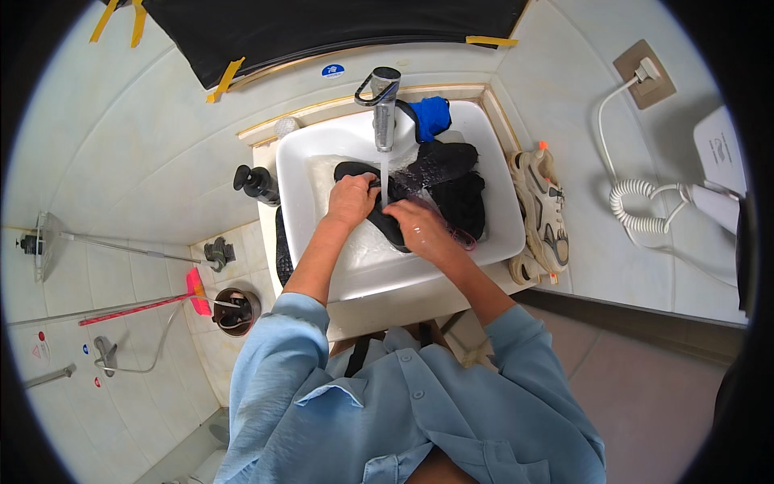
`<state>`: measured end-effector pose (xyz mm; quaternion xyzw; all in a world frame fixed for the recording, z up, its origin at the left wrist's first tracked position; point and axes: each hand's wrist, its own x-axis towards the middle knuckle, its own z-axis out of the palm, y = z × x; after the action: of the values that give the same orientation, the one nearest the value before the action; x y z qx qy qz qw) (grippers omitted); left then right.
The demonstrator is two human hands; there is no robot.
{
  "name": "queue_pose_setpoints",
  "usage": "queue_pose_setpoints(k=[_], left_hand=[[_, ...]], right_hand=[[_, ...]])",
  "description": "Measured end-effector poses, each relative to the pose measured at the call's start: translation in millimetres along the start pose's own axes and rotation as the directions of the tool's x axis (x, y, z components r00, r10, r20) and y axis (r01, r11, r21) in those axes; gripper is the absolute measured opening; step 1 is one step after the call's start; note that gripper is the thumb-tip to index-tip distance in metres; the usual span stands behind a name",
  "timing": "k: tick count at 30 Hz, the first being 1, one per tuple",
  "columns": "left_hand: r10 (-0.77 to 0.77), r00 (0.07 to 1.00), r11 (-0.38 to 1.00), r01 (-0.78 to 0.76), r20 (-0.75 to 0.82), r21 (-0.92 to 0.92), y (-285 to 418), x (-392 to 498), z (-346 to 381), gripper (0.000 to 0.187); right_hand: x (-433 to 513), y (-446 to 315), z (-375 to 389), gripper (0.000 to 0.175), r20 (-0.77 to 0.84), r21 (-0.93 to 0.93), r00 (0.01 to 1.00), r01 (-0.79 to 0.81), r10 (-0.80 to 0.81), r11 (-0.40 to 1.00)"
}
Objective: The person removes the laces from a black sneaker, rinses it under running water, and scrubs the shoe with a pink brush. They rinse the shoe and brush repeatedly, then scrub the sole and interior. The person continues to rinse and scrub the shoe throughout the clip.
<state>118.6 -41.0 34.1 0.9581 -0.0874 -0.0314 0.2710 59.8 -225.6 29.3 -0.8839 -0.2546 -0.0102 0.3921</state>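
Water runs from a chrome faucet (384, 115) into a white washbasin (396, 287) with water in it. Under the stream lies a long black item (384, 225), perhaps a shoe or insole. My left hand (352, 199) grips its upper part, fingers curled over the edge. My right hand (419, 227) rests at its right side, fingertips near the stream; whether it grips is unclear. Wet black fabric pieces (462, 202) lie in the basin to the right. A blue cloth (433, 118) sits on the basin's back rim. Something thin and pink (464, 238) shows beside my right wrist.
Beige sneakers (541, 212) stand right of the basin. On its left are a dark pump bottle (257, 184) and a black textured item (283, 248). A bucket (236, 311) and pink broom (196, 291) are at lower left. A hair dryer's coiled cord (641, 206) hangs on the right wall.
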Motion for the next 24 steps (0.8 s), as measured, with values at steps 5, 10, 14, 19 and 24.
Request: queue_pose_setpoints(k=[5, 10, 14, 19, 24], left_hand=[[0.129, 0.990, 0.979, -0.117, -0.062, 0.168, 11, -11, 6, 0.017], [0.317, 0.924, 0.902, -0.224, -0.213, 0.369, 32, -36, 30, 0.023], [0.304, 0.920, 0.873, -0.164, -0.247, 0.460, 34, -43, 43, 0.024], [0.257, 0.925, 0.920, -0.146, -0.279, 0.363, 24, -45, 40, 0.025], [0.200, 0.926, 0.980, -0.184, -0.321, 0.080, 15, -54, 29, 0.038]], right_hand=[[2, 9, 25, 0.030, 0.228, -0.134, 0.970, -0.057, 0.086, 0.989], [26, 37, 61, 0.027, 0.150, -0.074, 0.988, -0.032, 0.043, 0.997], [35, 54, 72, 0.027, 0.181, -0.043, 0.983, -0.032, 0.039, 0.999], [40, 55, 76, 0.028, 0.194, -0.029, 0.980, -0.027, 0.032, 0.999], [46, 55, 81, 0.029, 0.230, -0.023, 0.973, -0.017, 0.022, 1.000]])
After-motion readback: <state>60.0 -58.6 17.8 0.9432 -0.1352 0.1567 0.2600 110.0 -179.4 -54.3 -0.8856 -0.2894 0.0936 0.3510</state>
